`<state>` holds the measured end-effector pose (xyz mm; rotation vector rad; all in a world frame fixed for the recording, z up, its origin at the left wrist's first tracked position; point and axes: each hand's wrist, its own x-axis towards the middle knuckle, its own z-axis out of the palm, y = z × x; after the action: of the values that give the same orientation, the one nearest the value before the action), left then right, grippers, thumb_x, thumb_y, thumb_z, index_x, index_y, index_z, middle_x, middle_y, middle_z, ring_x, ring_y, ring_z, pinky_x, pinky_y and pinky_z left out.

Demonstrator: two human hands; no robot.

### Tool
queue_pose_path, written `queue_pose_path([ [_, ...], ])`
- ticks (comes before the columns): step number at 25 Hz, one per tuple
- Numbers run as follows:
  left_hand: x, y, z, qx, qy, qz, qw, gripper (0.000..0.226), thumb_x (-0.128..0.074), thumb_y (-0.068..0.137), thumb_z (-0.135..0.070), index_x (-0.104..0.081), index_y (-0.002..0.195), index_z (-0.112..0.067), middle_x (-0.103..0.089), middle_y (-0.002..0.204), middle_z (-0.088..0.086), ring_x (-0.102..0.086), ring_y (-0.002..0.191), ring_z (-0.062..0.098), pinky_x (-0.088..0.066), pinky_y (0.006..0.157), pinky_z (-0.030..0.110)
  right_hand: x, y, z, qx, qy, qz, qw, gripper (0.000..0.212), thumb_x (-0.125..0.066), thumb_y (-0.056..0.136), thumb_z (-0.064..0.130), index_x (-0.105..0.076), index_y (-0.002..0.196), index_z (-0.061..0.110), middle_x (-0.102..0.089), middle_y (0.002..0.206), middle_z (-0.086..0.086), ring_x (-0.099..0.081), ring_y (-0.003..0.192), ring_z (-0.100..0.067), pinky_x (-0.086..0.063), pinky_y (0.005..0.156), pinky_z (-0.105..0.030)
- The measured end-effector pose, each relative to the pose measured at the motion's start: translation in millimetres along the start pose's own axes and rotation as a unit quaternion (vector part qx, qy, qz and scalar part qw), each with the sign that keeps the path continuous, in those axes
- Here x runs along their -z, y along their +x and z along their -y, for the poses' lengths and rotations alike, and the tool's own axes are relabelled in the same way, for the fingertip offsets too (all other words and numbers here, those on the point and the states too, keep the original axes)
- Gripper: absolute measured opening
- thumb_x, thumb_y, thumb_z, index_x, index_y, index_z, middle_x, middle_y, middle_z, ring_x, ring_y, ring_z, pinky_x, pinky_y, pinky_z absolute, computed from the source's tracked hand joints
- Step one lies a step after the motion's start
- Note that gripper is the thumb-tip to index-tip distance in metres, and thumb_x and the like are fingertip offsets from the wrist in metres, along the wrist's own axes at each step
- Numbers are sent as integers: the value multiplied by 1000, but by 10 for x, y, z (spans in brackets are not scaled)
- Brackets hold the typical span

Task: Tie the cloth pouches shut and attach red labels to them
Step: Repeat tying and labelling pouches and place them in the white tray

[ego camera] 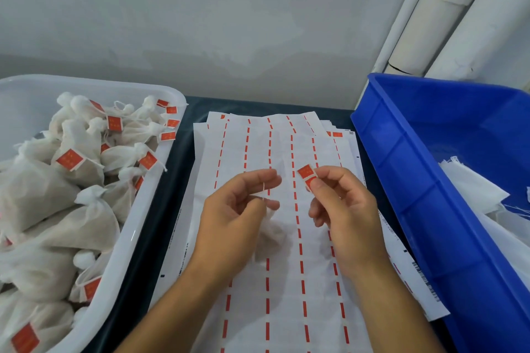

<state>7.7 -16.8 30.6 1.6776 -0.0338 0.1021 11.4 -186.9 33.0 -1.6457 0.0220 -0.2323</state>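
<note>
Above the peeled label sheets (281, 209) at the table's middle, the left hand (235, 209) pinches a cloth pouch's (272, 235) drawstring (263, 188) while the right hand (344, 209) pinches a red label (307, 175), apparently ready to fold it around the string.

Red label (307, 175) in right hand (344, 209), pouch string (263, 190) in left hand (235, 209).

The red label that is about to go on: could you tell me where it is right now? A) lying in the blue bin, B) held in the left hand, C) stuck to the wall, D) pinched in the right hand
D: the right hand pinches the red label at its fingertips above the sheets, while the left hand holds a pouch by its string.
</note>
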Motion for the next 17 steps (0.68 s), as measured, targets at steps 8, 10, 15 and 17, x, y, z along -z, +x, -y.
queue_pose_path([
  [8,65,-28,-1,-14,21,120,992,49,-52,88,-7,-71,122,-37,-71,119,-22,-74,95,12,-58,76,18,-4,-64,30,21,-21,152,988,26,-78,89,27,-54,99,26,-72,81,-1,-68,65,-14,-55,59,-23],
  [10,61,-42,-10,-15,16,128,992,51,-52,84,-11,-70,124,-38,-70,121,-23,-74,96,12,-59,77,18,-4,-70,22,28,-49,137,989,28,-79,85,36,-52,91,31,-71,81,0,-66,65,-20,-56,60,-26],
  [15,53,-59,-17,-9,6,141,990,53,-51,81,-12,-69,123,-37,-71,119,-22,-74,94,14,-58,79,19,6,-69,-3,36,-110,109,987,32,-80,88,32,-48,88,26,-71,80,4,-61,66,-30,-59,58,-39],
  [17,55,-56,-20,-4,-6,147,989,52,-52,81,-9,-70,123,-34,-73,117,-19,-74,95,15,-57,77,17,4,-68,2,34,-123,105,986,33,-79,88,32,-47,87,24,-72,79,7,-60,67,-30,-58,59,-42],
])
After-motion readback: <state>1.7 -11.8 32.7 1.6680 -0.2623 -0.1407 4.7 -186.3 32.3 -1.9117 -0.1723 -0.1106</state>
